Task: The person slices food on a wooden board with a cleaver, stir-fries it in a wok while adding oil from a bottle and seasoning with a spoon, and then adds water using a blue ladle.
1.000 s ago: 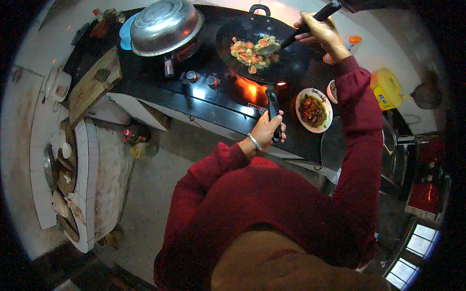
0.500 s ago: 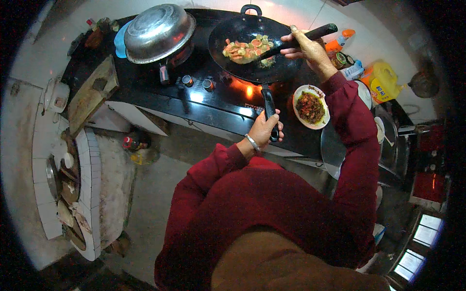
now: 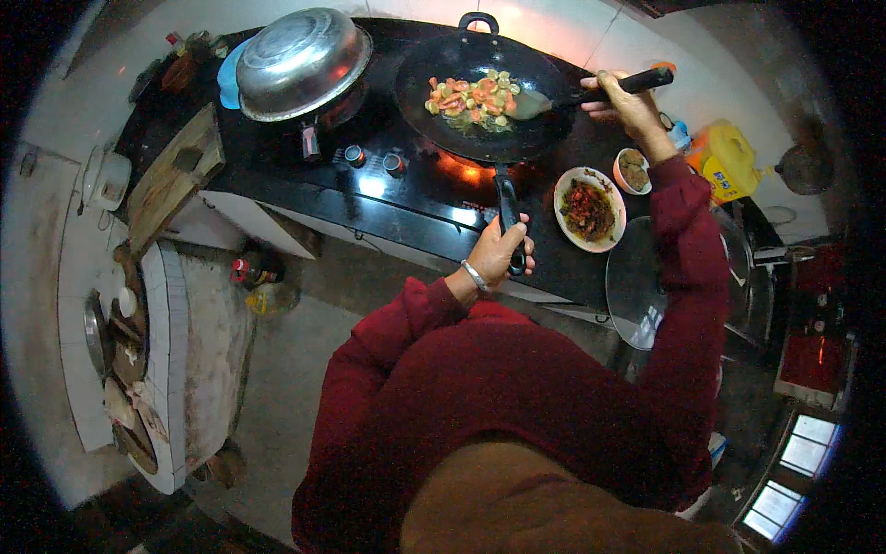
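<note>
Right grip: my right hand (image 3: pixel 632 111) was closed on the black handle of the spatula (image 3: pixel 532 105), well back from the blade.
Left grip: my left hand (image 3: pixel 498 251) was clamped round the long handle (image 3: pixel 507 198) of the wok (image 3: pixel 544 65), with a silvery bracelet (image 3: pixel 475 276) at that wrist.
Spatula: its long axis ran crosswise over the wok's right rim, sloping slightly toward me at the left; the blade pointed left, inside the wok, and the handle end stuck out to the right.
Blade: it lay just beside the right edge of the sliced food (image 3: pixel 471 97); I could not tell whether they touched.
Wok: it sat over an orange glow (image 3: pixel 461 169), long handle pointing back at me, loop handle (image 3: pixel 479 20) on the far side.
Sliced food: orange and pale green pieces were gathered around the wok's middle.
Right of the wok: an oval plate (image 3: pixel 591 244) of dark red and green food stood near a small bowl (image 3: pixel 633 190), with a yellow jug (image 3: pixel 729 164) farther out.
Left of the wok: a domed metal cover (image 3: pixel 300 60) stood behind two knobs (image 3: pixel 355 156) on the black counter (image 3: pixel 305 203).
</note>
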